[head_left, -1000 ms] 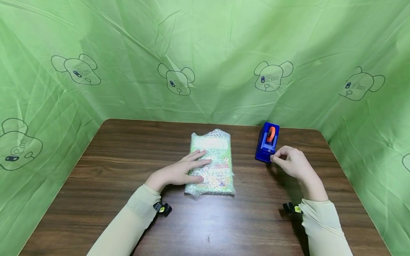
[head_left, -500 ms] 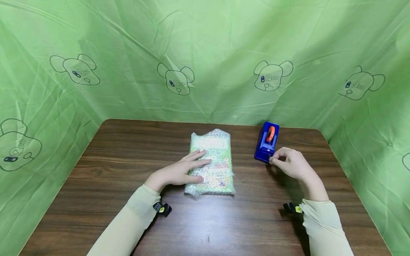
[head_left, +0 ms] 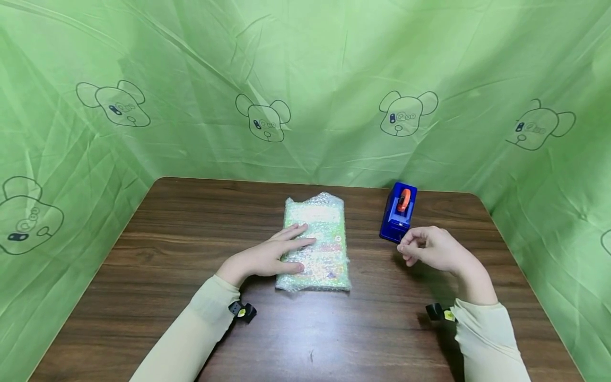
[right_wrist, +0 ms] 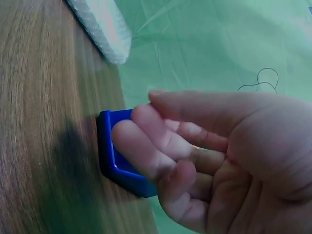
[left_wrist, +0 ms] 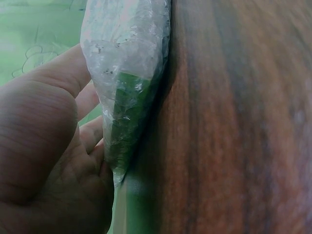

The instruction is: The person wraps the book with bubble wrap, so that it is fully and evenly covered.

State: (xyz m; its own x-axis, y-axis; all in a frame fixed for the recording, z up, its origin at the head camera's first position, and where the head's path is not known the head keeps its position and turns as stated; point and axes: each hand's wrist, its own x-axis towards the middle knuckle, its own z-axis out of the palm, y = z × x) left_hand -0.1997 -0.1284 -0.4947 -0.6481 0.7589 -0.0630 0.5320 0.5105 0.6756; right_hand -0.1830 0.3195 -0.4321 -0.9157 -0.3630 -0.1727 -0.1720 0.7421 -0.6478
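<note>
A flat, green, printed item in bubble wrap [head_left: 317,212] lies on the table. My left hand [head_left: 260,259] rests on its left side with fingers spread, and the left wrist view shows the palm beside the wrapped edge. To the right stands a blue tape dispenser [head_left: 398,212] with an orange wheel. Just at its near end is my right hand [head_left: 436,249], fingers bent, thumb and index fingertips close together. In the right wrist view the fingertips [right_wrist: 129,136] overlap the blue dispenser; I cannot tell whether a bit of clear tape is between them.
The dark wood-grain table [head_left: 191,223] has rounded far corners. Green cloth [head_left: 324,79] with printed bear faces hangs around its back and sides. A small black wrist camera [head_left: 247,313] sits at the left cuff, another black camera [head_left: 434,311] at the right cuff.
My right hand has drawn slightly towards me and left from the dispenser's near corner, its lower fingers now showing. The left hand and wrapped item stay in place.
</note>
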